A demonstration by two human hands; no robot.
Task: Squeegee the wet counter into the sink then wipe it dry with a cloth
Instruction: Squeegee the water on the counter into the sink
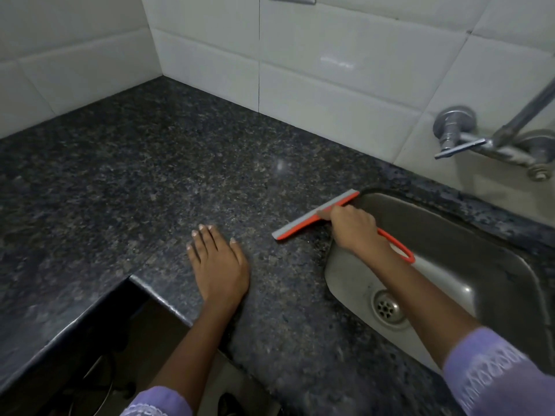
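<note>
Speckled granite counter point(150, 175); right hand point(354, 229) clamps the orange squeegee point(303, 222) beside the steel sink point(450, 235); at 9 o'clock, left hand point(219, 265) lies flat, fingers straight.

head: worn on head | faces forward-down | close over counter point(180, 175) and sink point(450, 235) | single view

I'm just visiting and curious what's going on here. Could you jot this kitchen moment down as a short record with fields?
Place: dark speckled granite counter beside a steel sink
Tool: orange squeegee, blade on the counter at the sink's edge
Right hand: grips the squeegee, handle loop over the basin
Left hand: flat on the counter, fingers straight
Wall: white tiles, metal tap above the sink
Cloth: none in view
</note>
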